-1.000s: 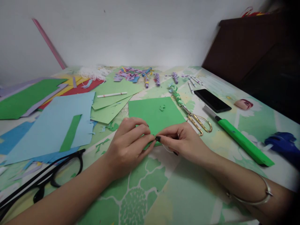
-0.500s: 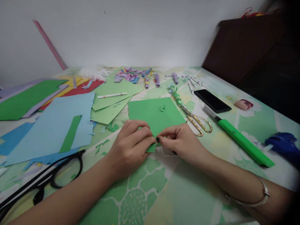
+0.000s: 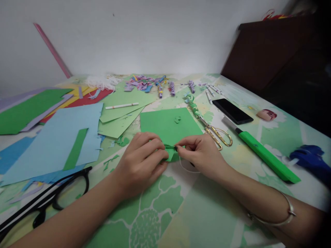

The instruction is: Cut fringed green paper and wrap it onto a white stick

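Observation:
My left hand [image 3: 143, 160] rests near the lower edge of a green paper sheet [image 3: 162, 120], its bent fingers closed over a small folded piece of green paper [image 3: 170, 155]. The thumb and fingertips of my right hand [image 3: 200, 151] pinch the right end of that piece, where its top edge looks rolled or folded. A thin white string [image 3: 184, 169] loops down from under my right fingers; its ends are hidden. Small green paper scraps [image 3: 177, 119] lie on the sheet. Gold-handled scissors [image 3: 217, 134] sit just beyond my right hand.
Eyeglasses [image 3: 59, 196] lie beside my left forearm, with light blue paper [image 3: 64, 134] behind them. To the right are a green utility knife [image 3: 269, 156] with its blade out, a phone [image 3: 232, 111] and a dark blue object [image 3: 310, 158]. Paper scraps [image 3: 141, 83] lie along the back.
My right hand has moved slightly right and up, pulling the pinched edge away from my left fingers. More of the green paper and of the string loop shows between the hands.

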Action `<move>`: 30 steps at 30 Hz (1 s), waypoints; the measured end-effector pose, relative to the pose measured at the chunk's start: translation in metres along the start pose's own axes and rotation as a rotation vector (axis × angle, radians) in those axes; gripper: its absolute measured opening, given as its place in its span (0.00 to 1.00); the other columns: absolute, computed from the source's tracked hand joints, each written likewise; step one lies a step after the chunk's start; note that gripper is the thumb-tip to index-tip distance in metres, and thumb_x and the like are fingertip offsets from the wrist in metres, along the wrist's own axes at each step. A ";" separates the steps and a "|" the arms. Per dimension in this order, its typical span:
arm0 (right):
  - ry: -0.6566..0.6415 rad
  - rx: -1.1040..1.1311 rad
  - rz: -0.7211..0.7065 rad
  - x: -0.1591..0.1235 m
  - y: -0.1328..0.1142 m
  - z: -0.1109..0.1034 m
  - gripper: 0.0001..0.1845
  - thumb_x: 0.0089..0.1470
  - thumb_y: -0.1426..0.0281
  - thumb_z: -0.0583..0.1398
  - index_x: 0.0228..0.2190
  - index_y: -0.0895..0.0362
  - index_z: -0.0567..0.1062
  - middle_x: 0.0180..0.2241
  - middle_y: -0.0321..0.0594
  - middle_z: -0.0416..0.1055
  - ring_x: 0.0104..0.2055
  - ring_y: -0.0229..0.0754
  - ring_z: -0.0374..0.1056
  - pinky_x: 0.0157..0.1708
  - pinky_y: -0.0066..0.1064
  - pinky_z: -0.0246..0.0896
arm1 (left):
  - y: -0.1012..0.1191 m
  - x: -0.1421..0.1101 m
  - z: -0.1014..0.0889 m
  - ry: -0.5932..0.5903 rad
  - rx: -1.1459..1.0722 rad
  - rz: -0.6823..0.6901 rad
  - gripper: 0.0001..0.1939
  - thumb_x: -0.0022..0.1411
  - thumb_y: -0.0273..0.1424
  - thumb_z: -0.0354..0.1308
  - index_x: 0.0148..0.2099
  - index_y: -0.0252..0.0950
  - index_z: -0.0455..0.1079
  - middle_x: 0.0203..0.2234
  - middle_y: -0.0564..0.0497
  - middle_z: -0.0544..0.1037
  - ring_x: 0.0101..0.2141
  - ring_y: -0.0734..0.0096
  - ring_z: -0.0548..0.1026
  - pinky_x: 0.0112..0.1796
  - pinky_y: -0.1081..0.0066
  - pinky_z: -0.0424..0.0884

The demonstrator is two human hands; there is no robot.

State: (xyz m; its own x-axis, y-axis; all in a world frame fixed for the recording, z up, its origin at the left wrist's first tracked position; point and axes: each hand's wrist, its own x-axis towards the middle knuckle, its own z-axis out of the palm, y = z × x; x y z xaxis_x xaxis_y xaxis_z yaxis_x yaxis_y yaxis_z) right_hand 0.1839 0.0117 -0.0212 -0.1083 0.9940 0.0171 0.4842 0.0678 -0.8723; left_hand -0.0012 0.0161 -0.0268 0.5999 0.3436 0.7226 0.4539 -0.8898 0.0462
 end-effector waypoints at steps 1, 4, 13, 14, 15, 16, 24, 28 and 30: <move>0.012 -0.015 -0.005 0.000 0.000 -0.001 0.10 0.43 0.72 0.58 0.23 0.63 0.79 0.11 0.29 0.54 0.16 0.29 0.47 0.17 0.24 0.41 | 0.000 0.000 0.000 0.001 -0.005 -0.002 0.07 0.53 0.20 0.59 0.33 0.36 0.67 0.26 0.48 0.74 0.35 0.61 0.71 0.35 0.60 0.69; 0.045 -0.058 -0.039 0.001 0.001 -0.002 0.10 0.43 0.72 0.58 0.24 0.63 0.79 0.11 0.29 0.54 0.16 0.29 0.47 0.17 0.24 0.42 | 0.001 -0.001 -0.001 0.004 -0.007 -0.007 0.08 0.53 0.20 0.60 0.33 0.36 0.68 0.26 0.48 0.74 0.35 0.61 0.71 0.35 0.60 0.69; 0.160 -0.092 -0.114 0.005 0.003 -0.008 0.12 0.44 0.70 0.58 0.25 0.64 0.80 0.13 0.31 0.57 0.17 0.30 0.49 0.18 0.25 0.44 | 0.004 -0.003 -0.014 0.047 -0.031 -0.025 0.09 0.49 0.20 0.59 0.32 0.37 0.67 0.26 0.50 0.73 0.33 0.62 0.71 0.34 0.59 0.70; 0.165 -0.081 -0.112 0.006 0.003 -0.009 0.12 0.44 0.70 0.58 0.25 0.64 0.80 0.13 0.31 0.57 0.16 0.30 0.49 0.18 0.25 0.44 | 0.005 -0.003 -0.016 0.061 -0.048 -0.027 0.08 0.48 0.20 0.58 0.31 0.37 0.66 0.25 0.49 0.72 0.32 0.61 0.71 0.33 0.58 0.70; 0.169 -0.066 -0.107 0.006 0.003 -0.009 0.12 0.44 0.70 0.58 0.26 0.64 0.80 0.13 0.31 0.57 0.16 0.29 0.48 0.18 0.25 0.44 | 0.005 -0.003 -0.019 0.075 -0.063 -0.032 0.07 0.48 0.21 0.58 0.30 0.38 0.65 0.25 0.49 0.71 0.32 0.61 0.71 0.32 0.57 0.69; 0.169 -0.048 -0.100 0.007 0.003 -0.010 0.12 0.44 0.70 0.58 0.26 0.64 0.80 0.13 0.31 0.56 0.16 0.29 0.48 0.17 0.24 0.43 | 0.005 -0.003 -0.021 0.091 -0.076 -0.042 0.06 0.48 0.22 0.57 0.28 0.38 0.64 0.25 0.48 0.71 0.32 0.59 0.70 0.32 0.56 0.69; 0.077 0.223 0.007 0.004 -0.001 -0.013 0.10 0.44 0.69 0.60 0.27 0.64 0.79 0.13 0.29 0.56 0.15 0.28 0.46 0.14 0.23 0.40 | 0.005 0.003 -0.024 0.129 -0.008 -0.028 0.08 0.50 0.21 0.57 0.27 0.37 0.61 0.27 0.47 0.70 0.32 0.60 0.70 0.32 0.57 0.68; -0.010 0.401 0.049 -0.001 -0.005 -0.012 0.08 0.45 0.70 0.61 0.26 0.63 0.78 0.12 0.27 0.54 0.15 0.27 0.46 0.14 0.23 0.39 | 0.007 0.001 -0.014 0.018 0.098 -0.011 0.12 0.51 0.24 0.61 0.39 0.36 0.66 0.39 0.42 0.73 0.44 0.53 0.70 0.42 0.52 0.67; -0.059 0.470 0.059 -0.003 -0.005 -0.011 0.07 0.45 0.70 0.61 0.24 0.62 0.77 0.12 0.27 0.53 0.15 0.27 0.45 0.14 0.23 0.38 | 0.008 0.000 -0.009 -0.031 0.145 0.001 0.16 0.52 0.26 0.61 0.44 0.36 0.66 0.44 0.41 0.72 0.48 0.50 0.68 0.46 0.50 0.65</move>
State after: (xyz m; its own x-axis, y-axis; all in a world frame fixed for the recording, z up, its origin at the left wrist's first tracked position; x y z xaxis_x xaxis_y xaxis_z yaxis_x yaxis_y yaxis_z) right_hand 0.1909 0.0098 -0.0116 -0.1485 0.9874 -0.0553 0.0470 -0.0488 -0.9977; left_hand -0.0036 0.0064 -0.0196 0.6193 0.3533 0.7011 0.5422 -0.8383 -0.0565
